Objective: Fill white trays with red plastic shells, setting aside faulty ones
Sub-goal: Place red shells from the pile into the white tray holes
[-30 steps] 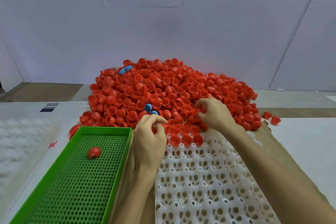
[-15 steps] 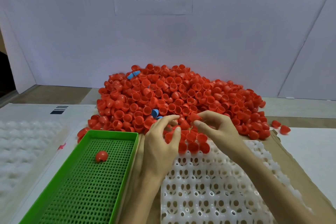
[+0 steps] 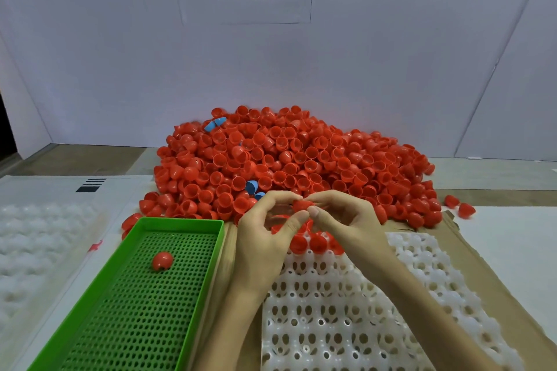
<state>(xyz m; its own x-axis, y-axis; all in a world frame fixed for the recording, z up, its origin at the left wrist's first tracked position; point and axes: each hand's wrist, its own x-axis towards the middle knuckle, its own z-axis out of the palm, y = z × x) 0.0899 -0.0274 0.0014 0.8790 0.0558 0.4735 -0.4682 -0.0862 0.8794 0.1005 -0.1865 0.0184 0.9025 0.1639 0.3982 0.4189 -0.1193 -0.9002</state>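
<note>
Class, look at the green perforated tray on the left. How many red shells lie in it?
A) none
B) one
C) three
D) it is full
B: a single red shell lies on the perforated floor of the green tray, towards its far end.

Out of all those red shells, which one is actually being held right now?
The red shell pinched between the left hand and right hand, held above the white tray; no other is lifted.
</note>
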